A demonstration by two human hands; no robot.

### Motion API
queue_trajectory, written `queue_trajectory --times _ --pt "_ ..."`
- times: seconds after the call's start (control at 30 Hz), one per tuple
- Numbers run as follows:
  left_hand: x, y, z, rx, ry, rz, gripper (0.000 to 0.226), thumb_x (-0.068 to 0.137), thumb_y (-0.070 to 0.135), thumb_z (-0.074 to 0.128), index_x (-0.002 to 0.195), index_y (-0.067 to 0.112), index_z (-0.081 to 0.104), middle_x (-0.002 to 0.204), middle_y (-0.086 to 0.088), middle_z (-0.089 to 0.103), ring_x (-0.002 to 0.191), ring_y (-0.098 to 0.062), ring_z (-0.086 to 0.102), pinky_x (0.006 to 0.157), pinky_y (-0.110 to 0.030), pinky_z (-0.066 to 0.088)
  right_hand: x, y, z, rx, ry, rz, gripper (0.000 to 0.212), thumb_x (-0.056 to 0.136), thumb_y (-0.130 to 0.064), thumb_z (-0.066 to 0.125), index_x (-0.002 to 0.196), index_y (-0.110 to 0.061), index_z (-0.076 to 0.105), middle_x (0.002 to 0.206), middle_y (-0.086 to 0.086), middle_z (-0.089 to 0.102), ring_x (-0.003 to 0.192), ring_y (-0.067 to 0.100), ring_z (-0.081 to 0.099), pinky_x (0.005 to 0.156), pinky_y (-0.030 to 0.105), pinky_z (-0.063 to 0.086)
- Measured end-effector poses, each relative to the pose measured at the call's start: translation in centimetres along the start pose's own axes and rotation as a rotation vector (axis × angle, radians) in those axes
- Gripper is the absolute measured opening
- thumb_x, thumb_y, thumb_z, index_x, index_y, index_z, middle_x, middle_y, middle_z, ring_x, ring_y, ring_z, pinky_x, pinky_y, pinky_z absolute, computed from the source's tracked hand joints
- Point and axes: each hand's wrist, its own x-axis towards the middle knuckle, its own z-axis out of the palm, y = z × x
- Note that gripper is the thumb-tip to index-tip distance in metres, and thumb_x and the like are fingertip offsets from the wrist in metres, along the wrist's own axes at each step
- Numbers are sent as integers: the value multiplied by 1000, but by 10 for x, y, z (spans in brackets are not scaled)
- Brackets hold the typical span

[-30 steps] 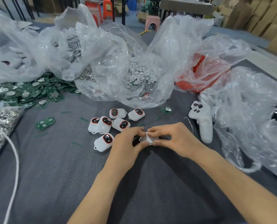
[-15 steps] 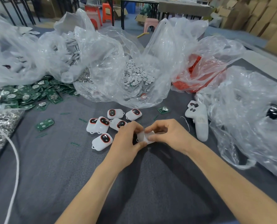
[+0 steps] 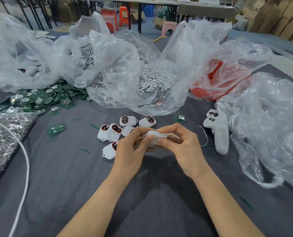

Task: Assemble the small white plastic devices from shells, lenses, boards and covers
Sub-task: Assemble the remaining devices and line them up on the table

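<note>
Both hands meet over the grey cloth on one small white device. My left hand pinches its left end with thumb and curled fingers. My right hand grips its right side, thumb on the front and fingers curled over the top. Its face is hidden by my fingers. Several finished white devices with red-rimmed dark lenses lie just left of my hands. A heap of green boards sits at the far left, and one loose board lies nearer.
Clear bags hold white discs, white shells and red parts. A white controller lies on the right beside a crumpled bag. A bag of metal parts and a white cord are on the left.
The white device has been turned in my fingers from edge-on to lying flat across. Both hands stay together at the same spot.
</note>
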Motion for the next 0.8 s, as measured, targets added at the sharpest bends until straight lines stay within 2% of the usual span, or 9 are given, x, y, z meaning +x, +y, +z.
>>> queue_trajectory --times 0.1,0.23,0.37,0.53,0.6,0.7,0.8 --pt "0 3 0 0 -21 48 14 91 27 58 98 36 67 95 6 73 87 -13 70 73 -27 58 -1 1 -1 -5 -13 -61 29 75 1 75 78 -27 70 88 -6 73 87 10 68 78 24 55" --pt "-1 6 2 -16 -51 72 11 91 29 58 96 34 67 95 3 73 87 -16 70 74 -25 57 -4 1 -5 45 -11 -53 15 71 -16 78 83 -22 73 89 -1 74 88 14 69 75 20 53" --pt "-2 3 1 16 -52 67 11 91 28 58 95 20 65 92 2 73 83 -16 70 71 -24 55 -5 4 -4 25 23 -14 15 73 -4 78 83 -12 72 86 4 75 85 18 70 75 24 55" --pt "-3 2 1 72 -53 72 9 91 20 56 92 22 65 89 6 73 76 -14 69 66 -21 53 -6 6 -2 14 56 -21 13 72 0 77 81 -8 71 83 6 74 79 16 69 72 24 55" --pt "-3 1 1 86 -47 87 9 91 20 56 91 21 65 88 6 72 75 -13 69 67 -21 53 -7 6 -1 10 59 -22 12 73 -1 77 81 -9 72 82 5 74 77 15 69 70 22 55" --pt "-4 1 4 82 -31 96 9 92 18 55 92 20 63 89 7 72 77 -14 70 68 -22 54 -6 6 0 19 46 -8 16 75 -5 76 78 -20 72 81 1 74 78 15 67 74 27 56" --pt "-5 2 8 48 6 103 15 95 9 53 94 22 61 91 13 71 81 -7 69 70 -18 54 -7 7 1 36 38 -17 16 78 -8 74 88 -20 71 87 -1 73 83 12 67 75 23 54"
